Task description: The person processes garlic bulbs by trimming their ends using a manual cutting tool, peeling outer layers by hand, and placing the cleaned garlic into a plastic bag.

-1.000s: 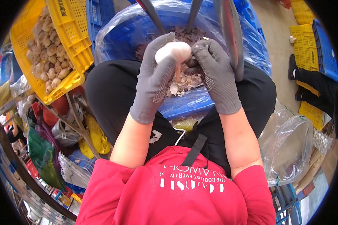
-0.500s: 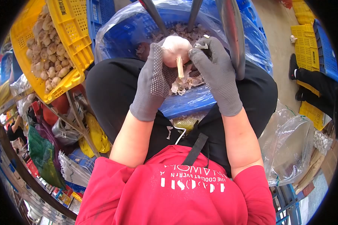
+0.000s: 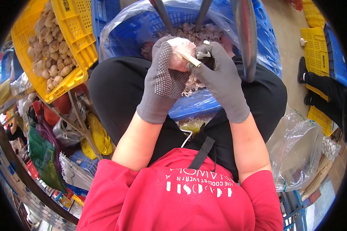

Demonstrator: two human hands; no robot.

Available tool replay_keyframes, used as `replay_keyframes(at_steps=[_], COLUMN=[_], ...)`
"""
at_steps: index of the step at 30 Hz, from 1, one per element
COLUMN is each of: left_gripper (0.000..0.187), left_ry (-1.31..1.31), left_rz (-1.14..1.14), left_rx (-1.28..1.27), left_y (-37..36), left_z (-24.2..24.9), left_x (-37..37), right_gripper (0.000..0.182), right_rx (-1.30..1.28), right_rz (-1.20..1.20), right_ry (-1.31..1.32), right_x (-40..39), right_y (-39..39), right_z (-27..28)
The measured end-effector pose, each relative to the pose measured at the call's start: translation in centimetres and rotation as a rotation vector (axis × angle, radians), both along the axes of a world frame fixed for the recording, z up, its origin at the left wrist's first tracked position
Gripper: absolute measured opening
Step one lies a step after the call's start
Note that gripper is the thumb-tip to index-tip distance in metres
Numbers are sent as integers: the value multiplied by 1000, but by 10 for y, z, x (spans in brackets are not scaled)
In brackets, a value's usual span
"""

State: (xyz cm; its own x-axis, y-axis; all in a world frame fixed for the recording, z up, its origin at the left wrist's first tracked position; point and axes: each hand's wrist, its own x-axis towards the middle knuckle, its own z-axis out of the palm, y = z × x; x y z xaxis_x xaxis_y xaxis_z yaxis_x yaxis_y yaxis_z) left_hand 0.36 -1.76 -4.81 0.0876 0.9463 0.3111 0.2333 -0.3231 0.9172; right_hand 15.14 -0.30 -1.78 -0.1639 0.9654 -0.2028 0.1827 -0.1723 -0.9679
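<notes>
My left hand [image 3: 162, 77], in a grey dotted glove, is wrapped round a garlic bulb [image 3: 181, 48] whose cut stem points down and to the right. My right hand [image 3: 219, 75], in a matching glove, is pinched closed against the bulb's right side, beside the stem; bits of pale skin stick to its fingers, and what they grip is too small to make out. Beneath both hands, loose garlic skins [image 3: 192, 82] lie in a blue crate lined with clear plastic [image 3: 123, 34].
A yellow crate [image 3: 75, 34] of garlic bulbs [image 3: 54, 48] stands at the upper left. Dark metal bars [image 3: 246, 34] cross above the blue crate. Clear plastic bags [image 3: 296, 150] lie at the right. Another person's legs [image 3: 323, 82] show beside yellow crates [image 3: 316, 46].
The bulb has turned in my left hand, so its stem now slants to the right instead of straight down. My right hand has shifted slightly down, with its fingers near the stem.
</notes>
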Motion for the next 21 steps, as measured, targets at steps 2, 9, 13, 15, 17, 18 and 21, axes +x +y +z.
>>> replay_keyframes(at_steps=[2,9,13,15,17,18,21], left_gripper=[48,60,58,61,65,68,60], left_ry=[-368,-155,-1246,-657,-65,-105,-221], left_rz=[29,35,78,54,28,64,79], left_rx=[-205,-3,-669,-318,29,-83,-235], left_y=[-1,-3,-2,-4,-4,-3,-4], left_z=[0,0,36,5,-9,-10,-4], left_x=[9,7,19,15,13,14,17], right_gripper=[26,25,22,21,20,19,16], right_rx=[25,168,41,29,56,83,118], right_rz=[-3,-12,8,-29,-31,-35,-46], right_ry=[-63,-2,-16,-29,-75,-121,-109], right_x=[-4,-2,0,-1,-1,-1,-2], right_y=[0,3,5,5,4,5,5], right_z=[3,-2,8,5,8,10,3])
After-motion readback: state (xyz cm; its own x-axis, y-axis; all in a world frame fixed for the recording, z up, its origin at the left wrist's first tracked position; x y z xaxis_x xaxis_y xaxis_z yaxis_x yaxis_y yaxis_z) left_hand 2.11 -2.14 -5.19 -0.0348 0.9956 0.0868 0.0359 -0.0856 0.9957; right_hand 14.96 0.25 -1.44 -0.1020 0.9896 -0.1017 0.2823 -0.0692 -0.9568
